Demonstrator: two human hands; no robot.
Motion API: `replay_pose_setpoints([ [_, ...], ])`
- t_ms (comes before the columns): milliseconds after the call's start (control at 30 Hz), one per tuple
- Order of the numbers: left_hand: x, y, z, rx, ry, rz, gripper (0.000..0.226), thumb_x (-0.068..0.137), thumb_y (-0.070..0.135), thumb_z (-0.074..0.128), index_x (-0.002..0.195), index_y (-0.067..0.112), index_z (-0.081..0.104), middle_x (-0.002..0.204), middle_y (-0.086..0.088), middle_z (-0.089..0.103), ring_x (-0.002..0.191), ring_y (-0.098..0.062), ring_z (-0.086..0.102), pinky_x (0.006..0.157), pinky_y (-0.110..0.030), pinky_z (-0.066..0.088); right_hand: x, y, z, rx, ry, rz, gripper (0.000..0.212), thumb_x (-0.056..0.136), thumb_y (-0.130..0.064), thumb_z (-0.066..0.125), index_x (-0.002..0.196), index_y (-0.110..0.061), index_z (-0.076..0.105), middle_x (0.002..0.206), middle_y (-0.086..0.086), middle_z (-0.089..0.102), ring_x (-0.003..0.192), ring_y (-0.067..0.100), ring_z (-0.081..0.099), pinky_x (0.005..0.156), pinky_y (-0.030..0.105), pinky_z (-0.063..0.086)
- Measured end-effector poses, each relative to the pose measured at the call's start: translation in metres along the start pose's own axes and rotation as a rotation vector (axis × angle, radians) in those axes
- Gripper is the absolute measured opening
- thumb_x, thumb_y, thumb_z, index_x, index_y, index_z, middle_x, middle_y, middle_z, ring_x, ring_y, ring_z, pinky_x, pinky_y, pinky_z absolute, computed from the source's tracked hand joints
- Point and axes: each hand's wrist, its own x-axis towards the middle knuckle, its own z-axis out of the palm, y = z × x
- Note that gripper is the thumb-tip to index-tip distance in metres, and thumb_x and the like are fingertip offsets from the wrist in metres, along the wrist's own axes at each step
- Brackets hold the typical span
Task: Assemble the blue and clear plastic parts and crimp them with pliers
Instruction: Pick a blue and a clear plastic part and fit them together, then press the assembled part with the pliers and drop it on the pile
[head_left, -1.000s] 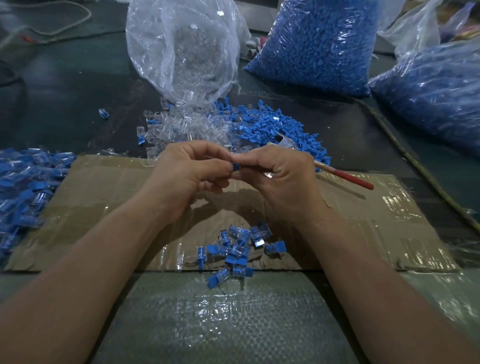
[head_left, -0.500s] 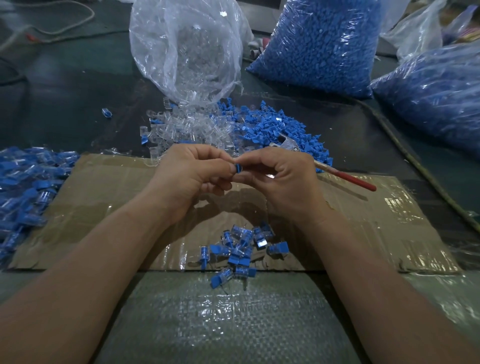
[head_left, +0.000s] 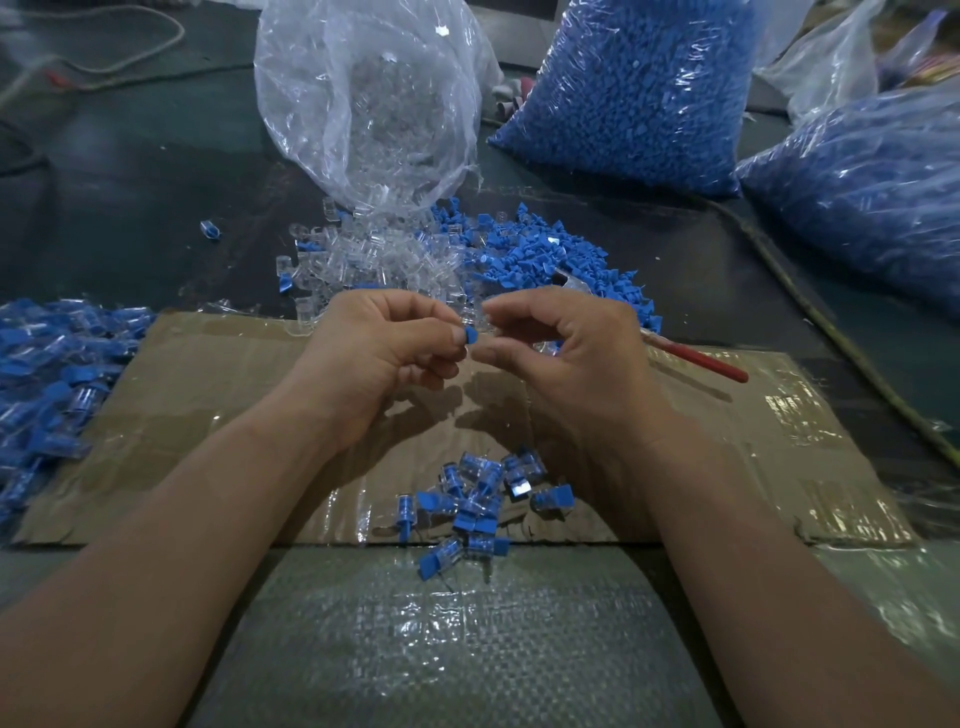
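My left hand (head_left: 384, 353) pinches a small blue part (head_left: 471, 335) between thumb and forefinger, over the cardboard sheet (head_left: 208, 395). My right hand (head_left: 566, 353) hovers just right of it, thumb and forefinger slightly apart and off the blue part. A clear part (head_left: 544, 346) glints inside its curled fingers. The pliers (head_left: 696, 359), with a red handle, lie on the table behind my right hand. Loose clear parts (head_left: 363, 260) and loose blue parts (head_left: 545, 254) are heaped beyond my hands. Several assembled pieces (head_left: 478, 499) lie on the cardboard near me.
A clear bag (head_left: 363, 104) spills clear parts at the back. Two bags of blue parts (head_left: 634, 88) (head_left: 857, 197) stand at the back right. More assembled pieces (head_left: 47, 384) are piled at the left edge. A cord (head_left: 810, 312) runs along the right.
My hands were pressed together on the blue part. Now my right hand has let go and drawn a little to the right, while my left hand keeps the part.
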Motion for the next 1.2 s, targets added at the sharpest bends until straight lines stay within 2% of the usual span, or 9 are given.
replay_pose_setpoints([
  [100,0.001,0.000,0.000,-0.003,0.024,-0.003,0.029,0.073,-0.005,0.064,0.053,0.015,0.070,0.053,-0.003,0.063,0.047,-0.010,0.058,0.046,-0.015,0.048,0.001,0.005,-0.010,-0.064,0.058,0.113,0.033,0.074,-0.021,0.073,0.104,-0.009,0.068,0.084,-0.007,0.062,0.074,0.006,0.060,0.074,0.011,0.048],
  [167,0.001,0.001,0.000,-0.019,0.037,-0.009,0.029,0.073,-0.006,0.064,0.052,0.014,0.069,0.053,-0.003,0.063,0.046,-0.010,0.058,0.044,-0.014,0.047,0.004,0.010,-0.019,-0.141,0.095,0.184,0.033,0.075,-0.022,0.073,0.106,-0.010,0.067,0.087,-0.003,0.063,0.076,0.006,0.057,0.072,0.009,0.044],
  [367,0.001,0.000,-0.001,-0.039,0.068,-0.012,0.028,0.074,-0.006,0.063,0.054,0.014,0.067,0.053,-0.004,0.063,0.045,-0.010,0.058,0.043,-0.016,0.047,0.005,0.032,-0.039,-0.397,-0.019,0.456,0.071,0.070,-0.047,0.072,0.129,-0.017,0.048,0.127,0.003,0.051,0.116,0.019,0.046,0.095,0.035,0.038],
  [500,0.002,0.000,-0.002,-0.048,0.066,-0.016,0.027,0.073,-0.006,0.064,0.054,0.013,0.067,0.053,-0.004,0.062,0.045,-0.010,0.057,0.042,-0.016,0.046,0.005,0.041,-0.043,-0.478,-0.155,0.562,0.096,0.058,-0.062,0.071,0.136,-0.017,0.038,0.135,0.004,0.044,0.122,0.023,0.043,0.100,0.042,0.037],
  [633,0.003,-0.001,-0.002,-0.043,0.061,-0.016,0.025,0.074,-0.006,0.064,0.057,0.013,0.066,0.053,-0.004,0.062,0.046,-0.011,0.057,0.042,-0.017,0.047,0.005,0.044,-0.044,-0.539,-0.313,0.648,0.107,0.048,-0.069,0.071,0.135,-0.019,0.035,0.134,0.004,0.040,0.121,0.024,0.039,0.098,0.039,0.036],
  [767,0.004,-0.002,-0.002,-0.041,0.054,-0.007,0.027,0.074,-0.006,0.063,0.056,0.013,0.067,0.054,-0.004,0.063,0.046,-0.011,0.058,0.045,-0.017,0.049,0.006,0.045,-0.043,-0.542,-0.309,0.663,0.097,0.050,-0.066,0.073,0.129,-0.019,0.042,0.125,0.003,0.043,0.111,0.021,0.043,0.090,0.036,0.038],
  [867,0.004,-0.003,-0.002,-0.040,0.049,-0.001,0.016,0.074,-0.005,0.063,0.066,0.008,0.064,0.055,-0.004,0.064,0.048,-0.011,0.059,0.047,-0.017,0.050,0.007,0.044,-0.044,-0.508,-0.255,0.650,0.083,0.055,-0.058,0.077,0.122,-0.018,0.049,0.109,-0.002,0.043,0.095,0.014,0.040,0.078,0.029,0.035],
  [1033,0.003,-0.003,-0.002,-0.080,0.046,0.001,0.013,0.076,-0.006,0.060,0.070,0.006,0.061,0.056,-0.005,0.064,0.049,-0.010,0.060,0.046,-0.016,0.050,0.006,0.036,-0.043,-0.477,-0.123,0.534,0.053,0.063,-0.031,0.077,0.111,-0.014,0.061,0.103,0.002,0.058,0.087,0.015,0.049,0.072,0.027,0.037],
  [1200,0.003,-0.002,-0.001,-0.115,0.054,0.009,0.013,0.078,-0.007,0.058,0.073,0.005,0.059,0.058,-0.005,0.064,0.050,-0.010,0.060,0.045,-0.017,0.050,0.007,0.023,-0.039,-0.404,-0.017,0.399,0.038,0.066,-0.013,0.068,0.104,-0.010,0.062,0.094,0.004,0.056,0.083,0.018,0.050,0.071,0.026,0.036],
])
